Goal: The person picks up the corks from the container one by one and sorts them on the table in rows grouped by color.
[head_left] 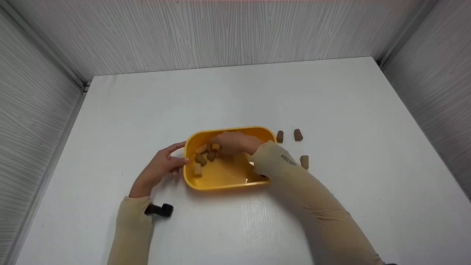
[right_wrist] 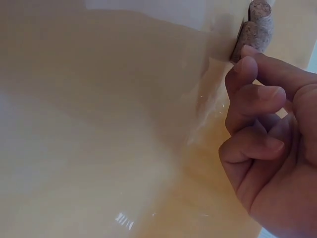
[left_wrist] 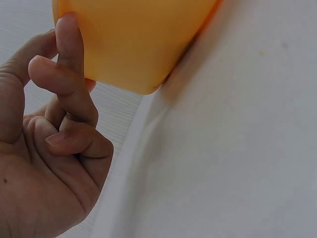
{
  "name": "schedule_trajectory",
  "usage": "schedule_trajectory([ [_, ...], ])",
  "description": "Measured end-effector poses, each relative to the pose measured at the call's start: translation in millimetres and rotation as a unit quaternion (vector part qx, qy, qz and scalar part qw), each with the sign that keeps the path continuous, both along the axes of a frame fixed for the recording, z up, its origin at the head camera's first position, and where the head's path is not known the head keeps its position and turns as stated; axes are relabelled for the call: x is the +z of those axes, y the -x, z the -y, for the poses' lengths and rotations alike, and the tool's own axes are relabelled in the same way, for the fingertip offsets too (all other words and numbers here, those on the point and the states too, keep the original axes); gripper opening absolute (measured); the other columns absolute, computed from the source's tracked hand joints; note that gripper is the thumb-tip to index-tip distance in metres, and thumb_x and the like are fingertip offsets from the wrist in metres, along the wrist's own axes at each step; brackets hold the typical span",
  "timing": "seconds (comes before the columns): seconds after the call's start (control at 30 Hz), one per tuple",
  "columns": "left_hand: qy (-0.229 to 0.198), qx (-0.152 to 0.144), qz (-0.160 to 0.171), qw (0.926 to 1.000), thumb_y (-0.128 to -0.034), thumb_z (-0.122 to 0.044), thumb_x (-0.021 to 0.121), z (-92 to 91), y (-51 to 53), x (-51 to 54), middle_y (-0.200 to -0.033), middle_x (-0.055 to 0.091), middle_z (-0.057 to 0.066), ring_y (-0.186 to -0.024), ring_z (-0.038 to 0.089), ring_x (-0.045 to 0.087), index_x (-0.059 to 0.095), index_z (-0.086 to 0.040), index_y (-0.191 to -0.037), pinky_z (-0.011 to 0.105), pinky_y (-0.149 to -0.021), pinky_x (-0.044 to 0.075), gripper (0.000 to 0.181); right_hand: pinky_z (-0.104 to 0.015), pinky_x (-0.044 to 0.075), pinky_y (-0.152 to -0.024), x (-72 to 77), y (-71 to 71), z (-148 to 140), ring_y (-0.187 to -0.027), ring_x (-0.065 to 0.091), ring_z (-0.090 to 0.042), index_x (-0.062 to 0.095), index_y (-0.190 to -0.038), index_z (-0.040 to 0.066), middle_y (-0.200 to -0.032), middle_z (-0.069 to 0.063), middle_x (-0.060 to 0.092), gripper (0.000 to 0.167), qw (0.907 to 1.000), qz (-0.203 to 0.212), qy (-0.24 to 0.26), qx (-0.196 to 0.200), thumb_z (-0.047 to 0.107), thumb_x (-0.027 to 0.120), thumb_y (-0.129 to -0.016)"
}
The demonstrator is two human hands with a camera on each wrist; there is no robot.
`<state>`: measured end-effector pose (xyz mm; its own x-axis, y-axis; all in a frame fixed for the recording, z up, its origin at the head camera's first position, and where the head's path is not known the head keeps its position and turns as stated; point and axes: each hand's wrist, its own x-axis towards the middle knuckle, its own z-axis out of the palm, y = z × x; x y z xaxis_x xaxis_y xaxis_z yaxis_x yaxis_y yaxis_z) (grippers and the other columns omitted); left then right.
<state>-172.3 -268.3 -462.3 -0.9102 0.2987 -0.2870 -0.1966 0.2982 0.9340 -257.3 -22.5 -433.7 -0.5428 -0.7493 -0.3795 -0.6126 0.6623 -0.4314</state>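
Head view: A person's left hand (head_left: 160, 168) holds the left edge of a yellow, round-cornered plastic tray (head_left: 220, 180), thumb at the rim and curled fingers against the outer wall. Inside, we find tapered brown and tan cork stoppers (head_left: 211, 156) gathered along the left edge and toward the far left corner, where the right hand (head_left: 234, 142) is the nearer of the two, the cluster lying just left of its fingers. In the right wrist view, a speckled brown cork stopper (right_wrist: 255, 36) lies right at the fingertips, its long axis pointing away from them toward another's round end. Thumb and index finger stand narrow, nearly together; we cannot tell whether they grip it. Three stray cork stoppers (head_left: 298, 135) lie outside, beyond the tray's right edge.
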Motion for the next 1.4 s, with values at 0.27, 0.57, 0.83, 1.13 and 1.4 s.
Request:
schedule_trajectory([
  [0.27, -0.003, -0.002, 0.006, 1.0000, -0.0908, -0.024, 0.068, -1.6, -0.4, 2.2, -0.058, 0.054, -0.006, -0.054, 0.010, 0.045, 0.036, -0.011, -0.149, 0.021, -0.056, 0.042, 0.067, -0.027, 0.045, -0.083, 0.9, -1.7, 0.7, -0.091, 0.052, -0.017, 0.062, -0.115, 0.023, -0.117, 0.003, 0.062, 0.020, 0.9952, 0.082, 0.015, 0.051, 0.014, 0.053, -0.099],
  [0.57, 0.003, 0.001, 0.008, 1.0000, -0.0910, -0.024, 0.067, -0.8, 0.0, 0.3, -0.058, 0.053, -0.006, -0.055, 0.011, 0.044, 0.036, -0.012, -0.148, 0.022, -0.057, 0.041, 0.066, -0.025, 0.045, -0.075, 4.5, -3.6, 1.9, -0.086, 0.052, -0.016, 0.062, -0.124, 0.024, -0.124, 0.001, 0.062, 0.033, 0.9958, 0.068, 0.000, 0.061, 0.010, 0.058, -0.094],
  [0.83, 0.008, 0.006, 0.011, 0.9999, -0.0904, -0.025, 0.068, -1.3, 0.0, 1.1, -0.059, 0.053, -0.006, -0.056, 0.011, 0.045, 0.037, -0.013, -0.148, 0.022, -0.057, 0.042, 0.067, -0.029, 0.046, -0.081, 5.8, -5.6, 3.9, -0.089, 0.054, -0.017, 0.060, -0.114, 0.021, -0.104, 0.001, 0.062, 0.030, 0.9964, 0.080, -0.017, 0.022, 0.033, 0.069, -0.089],
  [1.13, 0.015, 0.009, 0.013, 0.9998, -0.0911, -0.024, 0.067, -1.6, 0.5, 0.0, -0.061, 0.056, -0.005, -0.058, 0.011, 0.047, 0.036, -0.013, -0.149, 0.022, -0.059, 0.043, 0.067, -0.032, 0.045, -0.079, 2.4, -4.9, 6.7, -0.088, 0.053, -0.017, 0.059, -0.110, 0.021, -0.101, 0.001, 0.061, 0.036, 0.9968, 0.054, -0.058, 0.013, 0.047, 0.067, -0.087],
  [1.4, 0.010, 0.012, 0.006, 0.9999, -0.0908, -0.026, 0.067, -0.9, 0.9, -1.9, -0.062, 0.056, -0.003, -0.058, 0.012, 0.047, 0.038, -0.016, -0.148, 0.022, -0.058, 0.042, 0.065, -0.028, 0.044, -0.075, -2.1, -6.7, 12.5, -0.083, 0.053, -0.016, 0.058, -0.110, 0.020, -0.092, 0.002, 0.061, 0.038, 0.9975, 0.031, -0.057, 0.029, 0.050, 0.066, -0.086],
])
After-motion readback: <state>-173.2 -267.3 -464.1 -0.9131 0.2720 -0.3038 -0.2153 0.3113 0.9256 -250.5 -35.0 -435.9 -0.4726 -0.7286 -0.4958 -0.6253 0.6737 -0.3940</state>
